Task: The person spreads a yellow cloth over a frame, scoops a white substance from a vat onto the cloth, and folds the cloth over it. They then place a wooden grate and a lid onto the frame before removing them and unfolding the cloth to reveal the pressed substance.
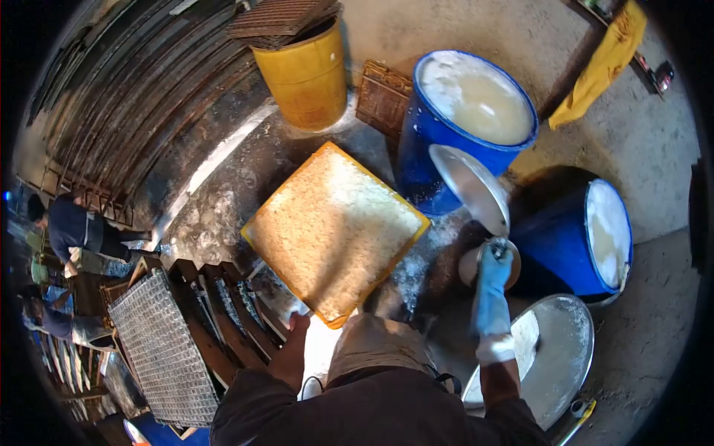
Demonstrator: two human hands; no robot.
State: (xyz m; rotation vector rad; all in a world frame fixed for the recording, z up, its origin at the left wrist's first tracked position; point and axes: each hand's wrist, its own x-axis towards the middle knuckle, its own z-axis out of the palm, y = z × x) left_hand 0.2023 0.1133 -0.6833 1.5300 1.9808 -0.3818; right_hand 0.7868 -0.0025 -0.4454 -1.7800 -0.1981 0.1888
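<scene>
The gloved right hand [492,275] has its grip closed on a metal scoop [470,189], just right of the yellow tray [335,230] and beside a blue barrel [424,149]. The left hand [296,331] sits at the tray's near edge; whether its grip is open or closed cannot be told

the lone head-worn camera is looking steeply down and forward, sitting close above the yellow tray [335,230], fisheye bending everything around it.

L hand [299,324] fingertips hidden behind yellow tray [335,230] corner. R hand [494,262] covers small pot [471,267], grip unclear. Ppl [71,223] at left edge too small.
</scene>
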